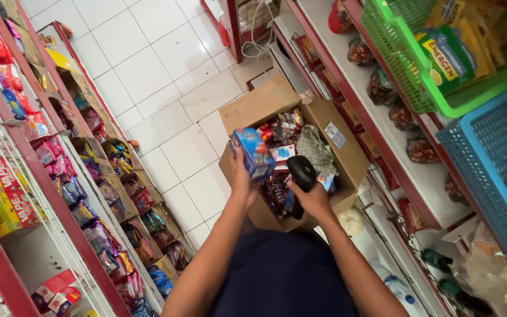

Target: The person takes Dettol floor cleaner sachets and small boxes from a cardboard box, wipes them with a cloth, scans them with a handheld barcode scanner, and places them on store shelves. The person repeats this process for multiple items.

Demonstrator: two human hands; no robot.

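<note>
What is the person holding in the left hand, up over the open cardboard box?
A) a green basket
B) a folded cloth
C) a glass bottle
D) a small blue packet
D: the left hand holds a small blue packet above the open cardboard box, while the right hand grips a black handheld scanner.

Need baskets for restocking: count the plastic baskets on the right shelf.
2. A green basket sits at the top right, holding packets; a blue basket sits just below it at the frame's right edge. Others may lie out of view.
</note>
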